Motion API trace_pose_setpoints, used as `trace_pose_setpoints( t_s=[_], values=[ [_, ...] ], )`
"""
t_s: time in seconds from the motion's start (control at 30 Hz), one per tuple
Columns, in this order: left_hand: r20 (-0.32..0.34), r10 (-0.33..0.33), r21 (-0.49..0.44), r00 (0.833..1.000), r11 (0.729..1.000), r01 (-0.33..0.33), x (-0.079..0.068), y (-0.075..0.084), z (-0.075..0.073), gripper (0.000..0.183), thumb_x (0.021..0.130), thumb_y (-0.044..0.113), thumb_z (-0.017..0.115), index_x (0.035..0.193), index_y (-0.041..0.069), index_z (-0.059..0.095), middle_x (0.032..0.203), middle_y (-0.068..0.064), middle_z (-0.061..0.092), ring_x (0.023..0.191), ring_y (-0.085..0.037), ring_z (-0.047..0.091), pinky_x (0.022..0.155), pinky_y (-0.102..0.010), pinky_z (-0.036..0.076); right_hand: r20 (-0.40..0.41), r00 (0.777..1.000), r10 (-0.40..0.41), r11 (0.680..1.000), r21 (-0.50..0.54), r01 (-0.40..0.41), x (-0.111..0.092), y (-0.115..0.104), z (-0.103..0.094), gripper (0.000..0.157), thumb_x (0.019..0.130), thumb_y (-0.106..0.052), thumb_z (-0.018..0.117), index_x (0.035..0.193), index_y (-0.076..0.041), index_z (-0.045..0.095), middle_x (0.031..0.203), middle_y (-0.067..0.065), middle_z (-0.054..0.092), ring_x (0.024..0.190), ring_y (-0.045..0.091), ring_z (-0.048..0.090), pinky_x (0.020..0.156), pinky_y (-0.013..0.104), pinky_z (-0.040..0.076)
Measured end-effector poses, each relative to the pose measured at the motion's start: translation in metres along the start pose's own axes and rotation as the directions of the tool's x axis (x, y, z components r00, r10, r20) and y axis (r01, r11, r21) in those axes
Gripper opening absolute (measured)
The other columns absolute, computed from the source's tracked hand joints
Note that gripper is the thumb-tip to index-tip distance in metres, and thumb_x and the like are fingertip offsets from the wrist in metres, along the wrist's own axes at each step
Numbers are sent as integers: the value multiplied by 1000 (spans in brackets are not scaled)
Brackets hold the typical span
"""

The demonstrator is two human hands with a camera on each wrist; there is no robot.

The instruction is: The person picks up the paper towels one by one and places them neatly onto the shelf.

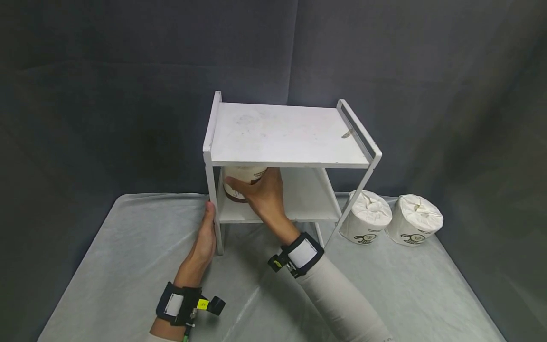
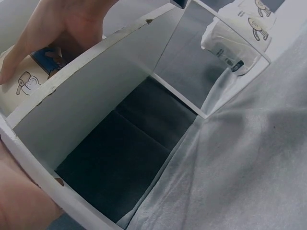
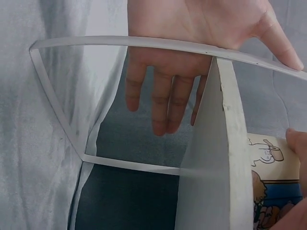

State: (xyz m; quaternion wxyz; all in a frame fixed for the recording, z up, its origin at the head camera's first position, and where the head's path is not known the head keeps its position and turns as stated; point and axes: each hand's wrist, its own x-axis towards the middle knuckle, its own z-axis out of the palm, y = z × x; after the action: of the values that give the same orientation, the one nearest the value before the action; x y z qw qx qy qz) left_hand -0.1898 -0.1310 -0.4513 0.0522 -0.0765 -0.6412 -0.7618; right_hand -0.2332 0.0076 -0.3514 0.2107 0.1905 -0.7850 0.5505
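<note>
My right hand [image 1: 266, 194] reaches between the two boards of a small white shelf [image 1: 282, 135] and grips a wrapped toilet paper roll [image 1: 240, 176]. The roll stands at the left end of the lower board, partly hidden by the upper board and the hand. Its wrapper carries a doodle and a blue picture, seen in the right wrist view. My left hand [image 1: 203, 237] is at the shelf's front left leg [image 1: 212, 190]. In the right wrist view the left hand's fingers [image 3: 162, 103] are straight and extend past the leg, with the thumb spread along it.
Two more wrapped toilet paper rolls, one [image 1: 366, 218] nearer the shelf and one [image 1: 414, 221] farther right, stand beside its right side. A pale cloth [image 1: 141, 266] covers the table. Dark grey curtains [image 1: 128, 118] hang behind and at both sides.
</note>
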Motion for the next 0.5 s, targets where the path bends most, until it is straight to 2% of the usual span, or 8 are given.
trace_pose_setpoints(
  t_s=[0.17, 0.3, 0.5],
  values=[
    [-8, -11, -1, 1000, 1000, 11, -1, 0, 0, 86, 98, 64, 17, 158, 10, -13, 164, -11, -18, 148, -23, -19, 115, -50, -16, 12, 1000, 10, 999, -39, -9, 4, 24, 6, 97, 72, -39, 84, 148, -14, 29, 132, 9, 48, 117, 19, 52, 96, 42, 47],
    [1, 1, -5, 1000, 1000, -1, 0, -1, 0, 86, 98, 63, 17, 157, 9, -14, 164, -11, -19, 148, -23, -19, 115, -49, -16, 7, 1000, 25, 997, -71, -25, 6, 31, 8, 102, 70, -50, 82, 149, -15, 26, 135, 7, 47, 121, 15, 49, 100, 40, 44],
    [8, 23, -18, 1000, 1000, -23, 1, -1, 1, 84, 99, 62, 17, 157, 8, -14, 164, -10, -17, 148, -22, -18, 116, -46, -14, -2, 999, 47, 995, -87, -47, 8, 33, 11, 104, 70, -52, 81, 149, -13, 26, 138, 7, 45, 125, 15, 46, 103, 40, 40]
  ],
)
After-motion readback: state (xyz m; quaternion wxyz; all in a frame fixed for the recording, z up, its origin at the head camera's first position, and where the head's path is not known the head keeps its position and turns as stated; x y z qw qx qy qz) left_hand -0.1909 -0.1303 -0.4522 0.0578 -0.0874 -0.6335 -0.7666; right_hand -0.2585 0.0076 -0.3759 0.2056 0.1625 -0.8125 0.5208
